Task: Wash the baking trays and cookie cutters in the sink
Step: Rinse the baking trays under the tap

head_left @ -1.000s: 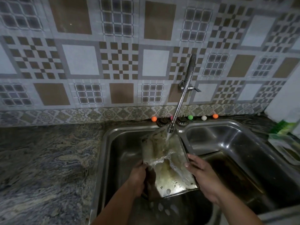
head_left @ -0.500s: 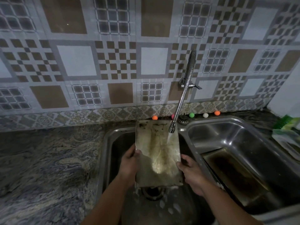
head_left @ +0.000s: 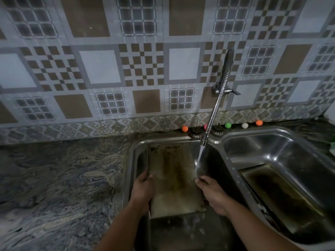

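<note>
Shifted left of the faucet stream (head_left: 199,160), the baking tray (head_left: 174,180) is gripped edgewise by left hand (head_left: 142,189) and right hand (head_left: 213,193); its stained centre should be swept back under the water.

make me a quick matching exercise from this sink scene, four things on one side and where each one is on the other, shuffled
Things:
1. stained baking tray
2. dark baking tray
3. green ball
4. left hand

Places:
A. on the ledge behind the sink
B. lying in the right basin
C. on the stained tray's left edge
D. held over the left basin, beside the running tap

Pairs: 1-D, 2-B, 3-A, 4-C
</note>
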